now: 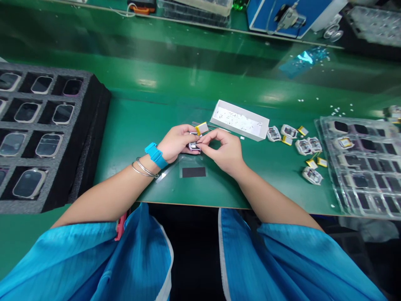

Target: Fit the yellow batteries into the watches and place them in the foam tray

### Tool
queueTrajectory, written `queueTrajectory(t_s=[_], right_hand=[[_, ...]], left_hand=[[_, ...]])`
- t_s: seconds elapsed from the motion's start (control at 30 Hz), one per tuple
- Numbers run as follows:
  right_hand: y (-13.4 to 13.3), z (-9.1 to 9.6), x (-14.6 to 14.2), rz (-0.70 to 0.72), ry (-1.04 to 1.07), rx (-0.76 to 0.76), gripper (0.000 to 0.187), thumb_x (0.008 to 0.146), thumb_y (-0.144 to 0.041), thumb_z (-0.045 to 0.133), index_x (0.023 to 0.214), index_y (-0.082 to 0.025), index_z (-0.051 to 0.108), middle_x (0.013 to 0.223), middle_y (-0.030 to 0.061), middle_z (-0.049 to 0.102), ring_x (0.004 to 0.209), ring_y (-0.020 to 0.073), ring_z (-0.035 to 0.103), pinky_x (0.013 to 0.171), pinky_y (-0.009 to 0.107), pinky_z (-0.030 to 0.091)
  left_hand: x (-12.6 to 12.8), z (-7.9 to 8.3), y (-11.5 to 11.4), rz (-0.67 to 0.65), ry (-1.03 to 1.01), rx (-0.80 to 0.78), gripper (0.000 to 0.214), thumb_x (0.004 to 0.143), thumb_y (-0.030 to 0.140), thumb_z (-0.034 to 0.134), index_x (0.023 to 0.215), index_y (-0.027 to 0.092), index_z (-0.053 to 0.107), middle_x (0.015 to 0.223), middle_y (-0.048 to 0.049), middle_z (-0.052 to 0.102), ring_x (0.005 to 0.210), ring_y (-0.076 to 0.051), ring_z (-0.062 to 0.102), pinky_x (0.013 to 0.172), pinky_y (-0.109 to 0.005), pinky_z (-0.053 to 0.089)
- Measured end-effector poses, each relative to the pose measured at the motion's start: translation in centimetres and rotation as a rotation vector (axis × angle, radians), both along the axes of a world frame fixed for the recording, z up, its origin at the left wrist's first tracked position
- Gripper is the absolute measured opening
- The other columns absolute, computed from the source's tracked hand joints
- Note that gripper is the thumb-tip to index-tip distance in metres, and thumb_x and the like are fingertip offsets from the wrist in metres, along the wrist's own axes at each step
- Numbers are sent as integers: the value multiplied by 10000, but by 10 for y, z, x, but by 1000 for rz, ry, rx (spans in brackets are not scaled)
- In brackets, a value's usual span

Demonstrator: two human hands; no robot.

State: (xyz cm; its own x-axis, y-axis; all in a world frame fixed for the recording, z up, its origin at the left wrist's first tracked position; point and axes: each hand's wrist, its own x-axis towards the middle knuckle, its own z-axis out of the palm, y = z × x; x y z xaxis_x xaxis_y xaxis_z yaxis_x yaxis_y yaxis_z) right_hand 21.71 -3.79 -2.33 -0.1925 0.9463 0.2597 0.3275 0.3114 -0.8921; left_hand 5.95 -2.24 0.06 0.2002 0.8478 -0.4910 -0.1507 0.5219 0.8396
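In the middle of the green bench, my left hand (176, 142) is closed around an opened smartwatch case (193, 146). A yellow-and-silver battery (202, 128) sticks up at the far side of the case, by my left fingertips. Thumb and forefinger of my right hand (224, 151) are pinched together at the case's inner parts; whatever they hold is too small to make out. Just nearer to me lies a clear plastic bag with a black strip (194, 172). Part of a metal ruler (165, 173) shows beside my left wrist.
A white box (239, 119) with small white pieces stands beyond my right hand. Several opened watch cases (303, 146) with batteries lie to its right, near stacked clear trays (369, 167). Black foam trays (46, 138) of watches fill the left. A shelf (194, 23) runs along the back.
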Motion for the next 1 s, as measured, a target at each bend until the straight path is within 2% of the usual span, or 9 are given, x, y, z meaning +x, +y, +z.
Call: queueTrajectory(t_s=[0.13, 0.27, 0.43, 0.5, 0.6, 0.67, 0.73, 0.83, 1.0], right_hand=[[-1, -1, 0, 4, -21, 26, 104, 765, -186, 721, 725, -219, 630, 752, -16, 726, 743, 168, 685, 750, 329, 536], [-3, -2, -1, 21, -101, 120, 123, 796, -147, 694, 736, -227, 622, 780, -9, 715, 775, 177, 668, 786, 351, 522], [-1, -3, 2, -55, -226, 280, 112, 788, -182, 713, 782, -239, 617, 958, 35, 632, 982, 224, 599, 915, 417, 495], [4, -5, 5, -70, -172, 245, 197, 734, -213, 763, 861, -234, 614, 1026, 41, 591, 1031, 231, 581, 931, 421, 502], [14, -11, 9, -13, 20, 28, 377, 704, -291, 797, 1016, -236, 594, 1038, 26, 617, 974, 201, 611, 872, 386, 541], [19, -14, 10, 27, 148, -116, 371, 742, -360, 780, 1040, -234, 598, 996, 19, 657, 900, 176, 637, 827, 359, 558], [21, -14, 10, 55, 228, -184, 279, 797, -410, 739, 968, -224, 621, 912, 13, 683, 814, 159, 651, 788, 344, 565], [19, -9, 9, 32, 249, -154, 222, 829, -418, 714, 857, -214, 632, 819, 1, 691, 724, 146, 648, 751, 338, 563], [15, -3, 9, -72, 163, -23, 153, 845, -352, 700, 846, -209, 645, 862, 4, 709, 810, 156, 670, 826, 348, 545]], left_hand=[[0, -1, 0, -9, 3, 8, 115, 771, 34, 618, 766, 140, 574, 621, 9, 625, 533, -89, 599, 575, -233, 585], [-1, -4, 0, 3, -9, 26, 118, 759, 41, 632, 762, 140, 568, 629, 14, 627, 542, -90, 607, 578, -237, 589], [-2, -5, -1, 9, -29, 51, 115, 763, 49, 641, 778, 135, 565, 655, 11, 650, 545, -94, 621, 557, -236, 588], [-2, -4, -1, -11, -36, 49, 128, 757, 63, 661, 795, 135, 563, 715, -12, 693, 581, -109, 653, 553, -234, 587], [-2, -3, -1, -34, -22, 52, 138, 753, 85, 676, 825, 139, 571, 713, -16, 703, 601, -133, 677, 526, -233, 579], [-3, -4, -1, -46, -5, 55, 135, 755, 94, 675, 844, 139, 584, 689, -10, 693, 597, -141, 679, 515, -237, 577], [-4, -5, -1, -65, -6, 56, 140, 749, 103, 681, 855, 139, 596, 722, -19, 707, 619, -145, 688, 526, -242, 582], [-7, -6, 1, -118, -56, 48, 159, 728, 96, 668, 874, 135, 616, 804, -39, 732, 692, -162, 716, 595, -269, 603], [-11, -7, 4, -216, -182, 47, 404, 615, -30, 662, 982, 137, 640, 872, -24, 738, 801, -152, 729, 757, -281, 611]])
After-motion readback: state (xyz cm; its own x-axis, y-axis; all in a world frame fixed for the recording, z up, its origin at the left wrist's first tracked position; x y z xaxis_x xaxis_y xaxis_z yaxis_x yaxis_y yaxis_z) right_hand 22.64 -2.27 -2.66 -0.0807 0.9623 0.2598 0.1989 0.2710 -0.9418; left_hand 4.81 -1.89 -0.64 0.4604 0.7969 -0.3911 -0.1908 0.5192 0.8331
